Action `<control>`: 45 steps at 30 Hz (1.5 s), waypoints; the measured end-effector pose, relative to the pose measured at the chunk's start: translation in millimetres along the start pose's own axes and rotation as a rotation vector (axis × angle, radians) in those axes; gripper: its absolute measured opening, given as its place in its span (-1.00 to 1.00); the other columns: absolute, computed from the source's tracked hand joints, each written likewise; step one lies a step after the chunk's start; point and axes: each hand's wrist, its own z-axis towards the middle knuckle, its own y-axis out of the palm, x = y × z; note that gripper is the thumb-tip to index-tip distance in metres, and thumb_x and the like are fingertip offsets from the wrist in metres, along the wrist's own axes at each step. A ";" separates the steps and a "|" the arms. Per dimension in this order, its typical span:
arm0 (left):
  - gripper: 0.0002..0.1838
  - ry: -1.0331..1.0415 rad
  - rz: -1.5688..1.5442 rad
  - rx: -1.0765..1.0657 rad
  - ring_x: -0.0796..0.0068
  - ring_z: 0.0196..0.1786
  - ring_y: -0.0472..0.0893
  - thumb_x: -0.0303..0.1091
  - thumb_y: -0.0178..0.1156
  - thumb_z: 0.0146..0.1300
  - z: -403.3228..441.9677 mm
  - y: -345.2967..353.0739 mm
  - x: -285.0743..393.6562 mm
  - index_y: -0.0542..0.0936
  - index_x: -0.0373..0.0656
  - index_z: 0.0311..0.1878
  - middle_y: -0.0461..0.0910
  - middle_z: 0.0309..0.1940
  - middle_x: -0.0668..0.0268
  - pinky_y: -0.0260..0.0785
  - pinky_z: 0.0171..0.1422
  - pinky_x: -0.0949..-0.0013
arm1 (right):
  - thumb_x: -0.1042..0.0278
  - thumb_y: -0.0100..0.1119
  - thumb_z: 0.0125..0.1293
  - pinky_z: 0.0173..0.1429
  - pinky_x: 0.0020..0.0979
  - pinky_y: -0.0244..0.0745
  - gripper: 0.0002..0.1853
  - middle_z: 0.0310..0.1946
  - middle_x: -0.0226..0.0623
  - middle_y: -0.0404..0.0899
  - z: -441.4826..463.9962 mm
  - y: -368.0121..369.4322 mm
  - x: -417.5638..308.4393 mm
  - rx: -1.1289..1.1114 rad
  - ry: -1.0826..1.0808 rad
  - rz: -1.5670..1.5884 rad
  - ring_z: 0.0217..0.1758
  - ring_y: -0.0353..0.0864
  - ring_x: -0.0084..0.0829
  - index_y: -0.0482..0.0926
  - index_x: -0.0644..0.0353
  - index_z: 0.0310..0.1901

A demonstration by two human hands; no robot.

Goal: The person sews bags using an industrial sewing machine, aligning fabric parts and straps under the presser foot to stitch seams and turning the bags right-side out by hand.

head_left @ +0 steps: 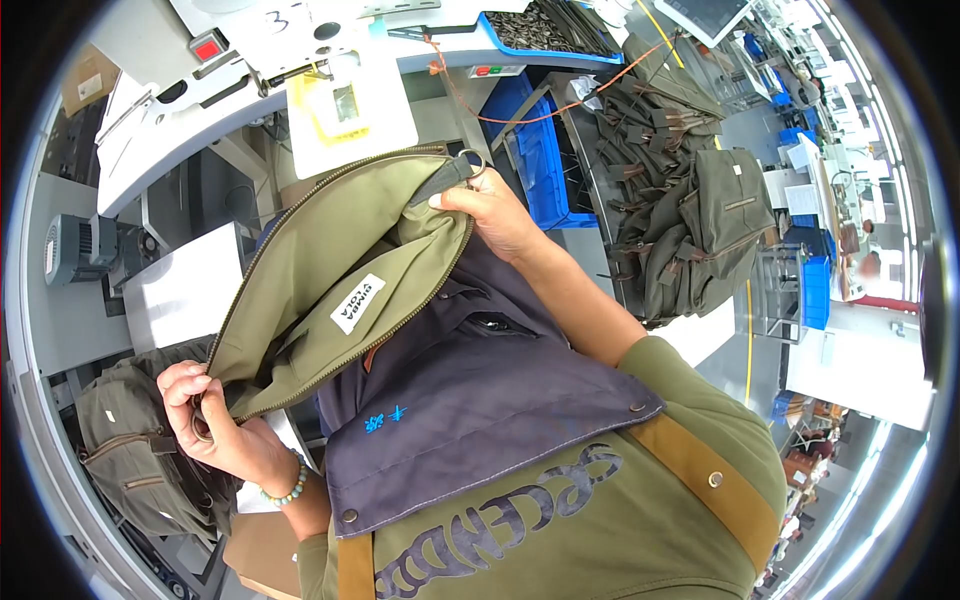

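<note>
An olive bag (pixel 320 220) is stretched between my hands with its zipped mouth spread open. Its lighter green lining shows, with a white BIMBA LOLA label (pixel 358 304) sewn inside. My left hand (pixel 225 425), with a beaded bracelet at the wrist, pinches the lower left end near a metal ring. At the upper right end, my right hand (pixel 492 210) grips the bag beside a dark tab and another metal ring (pixel 472 163). The bag's outside is mostly hidden from me. Behind it hangs my dark apron (pixel 480 390).
A sewing machine (pixel 250 40) stands on the white worktable ahead, with a yellow plate (pixel 345 105) at its edge. Blue trays (pixel 540 150) and a pile of olive backpacks (pixel 700 210) are to the right. More backpacks (pixel 140 440) lie at the left.
</note>
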 end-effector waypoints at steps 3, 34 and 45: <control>-0.83 0.004 0.004 -0.003 0.47 -0.10 0.43 -0.76 0.05 0.11 0.3 0.7 -1.5 0.51 -0.27 -0.32 0.49 -0.17 0.23 0.26 0.06 0.45 | 0.40 0.24 0.22 -0.05 -0.51 0.44 -0.83 -0.30 -0.44 0.65 -0.9 0.7 -1.4 -0.003 0.015 -0.013 -0.21 0.57 -0.64 0.66 0.28 -0.20; -0.35 0.075 0.888 -0.460 -0.15 0.51 0.22 -0.16 0.25 0.38 20.0 0.9 -105.4 0.36 -0.29 0.43 0.29 0.43 -0.17 0.12 0.55 0.01 | 0.56 -0.06 0.33 0.26 -0.33 0.49 -0.52 0.10 -0.20 0.59 32.3 148.5 49.4 -0.391 0.354 0.089 0.16 0.59 -0.36 0.40 0.28 0.30; -0.48 -1.156 -0.322 -0.409 0.43 -0.11 0.72 -0.32 0.50 0.17 18.7 -58.1 -188.7 0.57 -0.36 0.14 0.72 -0.08 0.19 0.61 0.00 0.36 | 0.25 0.17 0.41 0.04 -0.05 0.62 -0.64 -0.06 -0.04 0.68 39.4 115.5 82.9 -0.640 0.465 -0.828 -0.03 0.73 -0.11 0.57 0.41 0.03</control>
